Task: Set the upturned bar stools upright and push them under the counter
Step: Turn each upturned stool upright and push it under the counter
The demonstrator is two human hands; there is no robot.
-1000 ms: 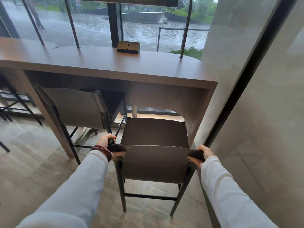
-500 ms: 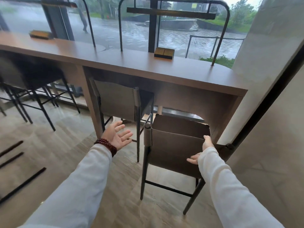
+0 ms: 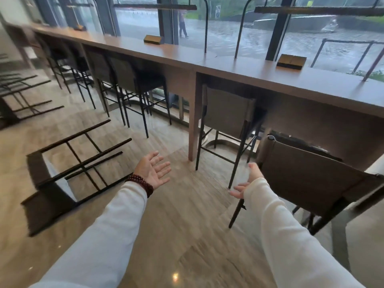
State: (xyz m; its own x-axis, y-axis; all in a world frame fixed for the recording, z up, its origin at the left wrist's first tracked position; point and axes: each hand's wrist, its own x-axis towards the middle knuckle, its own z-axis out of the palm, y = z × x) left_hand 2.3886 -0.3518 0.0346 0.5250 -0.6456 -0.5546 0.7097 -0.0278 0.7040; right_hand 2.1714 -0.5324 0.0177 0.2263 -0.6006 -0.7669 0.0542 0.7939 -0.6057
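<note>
Reaching forward with palms up and fingers spread, the left hand (image 3: 154, 170) and right hand (image 3: 250, 178) are holding nothing, hovering above the floor (image 3: 187, 215). The right hand is hanging just beside the backrest of an upright bar stool (image 3: 307, 177), which is standing with its seat under the worktop (image 3: 228, 65). Off to the left, an upturned bar stool (image 3: 62, 175) is lying tipped over on the floor.

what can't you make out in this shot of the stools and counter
All head view.
Far tipped stool: cut off by the left edge.
Nearest upright stool: seat mostly hidden by its backrest.
Right hand: partly covered by the sleeve.
Block on the counter: too small to identify.
</note>
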